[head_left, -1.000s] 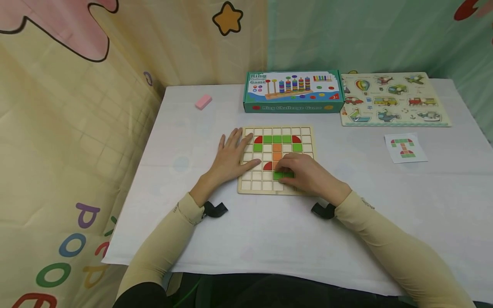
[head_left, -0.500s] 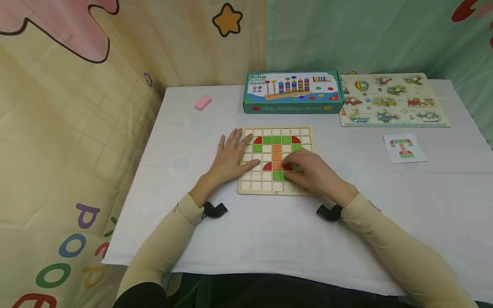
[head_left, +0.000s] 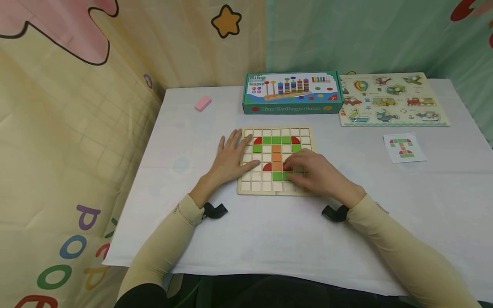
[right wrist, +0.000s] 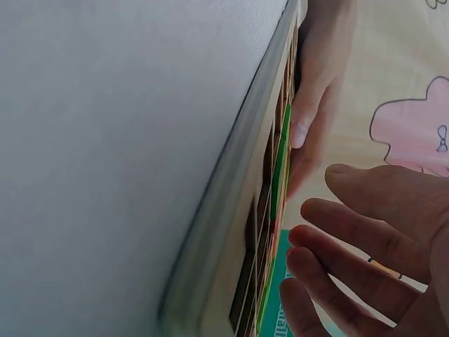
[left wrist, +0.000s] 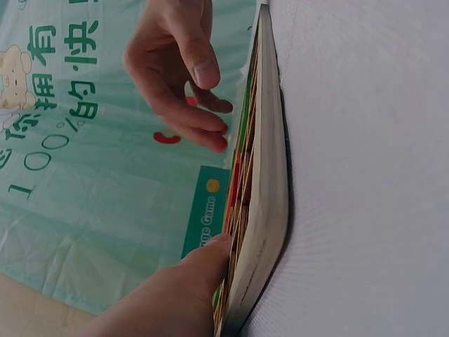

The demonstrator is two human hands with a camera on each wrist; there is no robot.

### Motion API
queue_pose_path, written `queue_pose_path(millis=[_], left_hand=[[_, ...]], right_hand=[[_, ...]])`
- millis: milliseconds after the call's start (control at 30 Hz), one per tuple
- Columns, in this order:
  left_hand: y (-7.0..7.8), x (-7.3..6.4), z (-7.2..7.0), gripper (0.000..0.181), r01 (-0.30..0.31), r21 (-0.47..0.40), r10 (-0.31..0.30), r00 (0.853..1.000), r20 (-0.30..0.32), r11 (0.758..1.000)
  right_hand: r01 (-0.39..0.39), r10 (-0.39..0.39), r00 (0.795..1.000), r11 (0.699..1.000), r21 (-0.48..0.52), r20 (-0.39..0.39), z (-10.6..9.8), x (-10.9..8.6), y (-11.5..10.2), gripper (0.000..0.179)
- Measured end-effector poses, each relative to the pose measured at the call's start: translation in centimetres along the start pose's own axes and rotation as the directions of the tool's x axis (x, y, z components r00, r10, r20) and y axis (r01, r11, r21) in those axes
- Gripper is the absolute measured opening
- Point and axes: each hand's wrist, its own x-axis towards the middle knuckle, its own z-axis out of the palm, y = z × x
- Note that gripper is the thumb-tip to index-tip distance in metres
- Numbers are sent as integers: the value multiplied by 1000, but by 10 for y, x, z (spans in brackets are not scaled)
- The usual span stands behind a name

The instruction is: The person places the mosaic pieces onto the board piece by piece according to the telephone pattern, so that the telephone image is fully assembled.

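Note:
A wooden grid board (head_left: pixel 256 193) lies mid-table, its cells partly filled with flat coloured tiles. Green tiles (head_left: pixel 276 140) and red rounded tiles (head_left: pixel 258 140) run along the top. An orange column (head_left: pixel 276 157) leads down to a red rounded tile (head_left: pixel 267 167) and two green tiles (head_left: pixel 277 176). My left hand (head_left: pixel 228 160) rests with spread fingers on the board's left side. Over the lower right part hovers my right hand (head_left: pixel 317 172). Nothing shows between its loosely bent fingers (right wrist: pixel 351 232), and it partly covers a red tile (head_left: pixel 286 167).
Right of the board lies a white card (head_left: pixel 404 148) printed with a coloured tile pattern. Behind stand a green ring game box (head_left: pixel 292 109) and a picture puzzle board (head_left: pixel 394 117). A pink block (head_left: pixel 203 103) sits at the back left. Curtains hang behind the table.
My right hand has shifted right and slightly back from the lower middle of the board, uncovering orange and green tiles and part of a red one. The left hand has stayed put.

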Motion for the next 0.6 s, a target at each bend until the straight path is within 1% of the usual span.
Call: queue_pose_path(millis=[133,267,367,467,600], left_hand=[[0,-1,-1,90,-2,-3,2,1000,2,1000],[-1,-1,-1,90,0,-7,1,1000,2,1000],[-1,-1,-1,90,0,-5,0,1000,2,1000],[-2,0,1,90,1,-3,-1,1000,4,1000],[-1,0,0,90,-1,-4,1,1000,4,1000]], right_hand=[[-30,31,999,999,23,-45,-10,-14,9,21],[-30,31,994,1000,8,-103,-20,-31,18,20],[-54,52,991,998,-12,-126,-26,-45,25,23],[-81,76,988,996,-32,-132,-29,-58,33,30],[-104,101,990,994,-32,-97,-33,-71,40,37]])
